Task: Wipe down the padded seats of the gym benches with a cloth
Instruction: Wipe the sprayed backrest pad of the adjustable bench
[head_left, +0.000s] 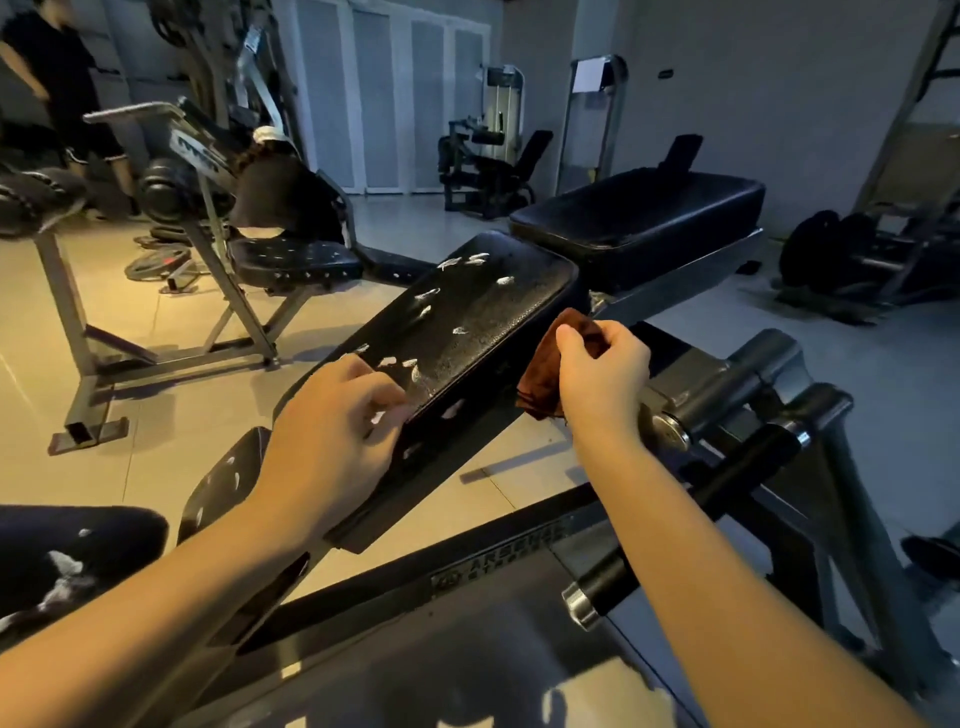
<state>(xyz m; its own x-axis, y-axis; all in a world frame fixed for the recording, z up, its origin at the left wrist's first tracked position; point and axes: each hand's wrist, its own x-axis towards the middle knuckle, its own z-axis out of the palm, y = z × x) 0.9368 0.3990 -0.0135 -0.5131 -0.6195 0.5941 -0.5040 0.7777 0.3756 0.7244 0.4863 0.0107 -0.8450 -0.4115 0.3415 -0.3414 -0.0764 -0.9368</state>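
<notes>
A black padded bench seat (483, 322), worn with white tears, tilts across the middle of the view. My left hand (337, 421) rests on its near left corner with the fingers curled over the edge. My right hand (602, 374) grips a brown cloth (545, 374) against the pad's right side edge. A second black pad (639, 218) lies just beyond, and a smaller torn pad (228, 478) sits below my left forearm.
A steel frame with black-gripped handles (737, 467) rises at the right under my right arm. Another bench machine (249, 223) stands at the left, with weight plates (161, 260) on the tiled floor. A person (57, 88) stands at the far left. More machines line the back wall.
</notes>
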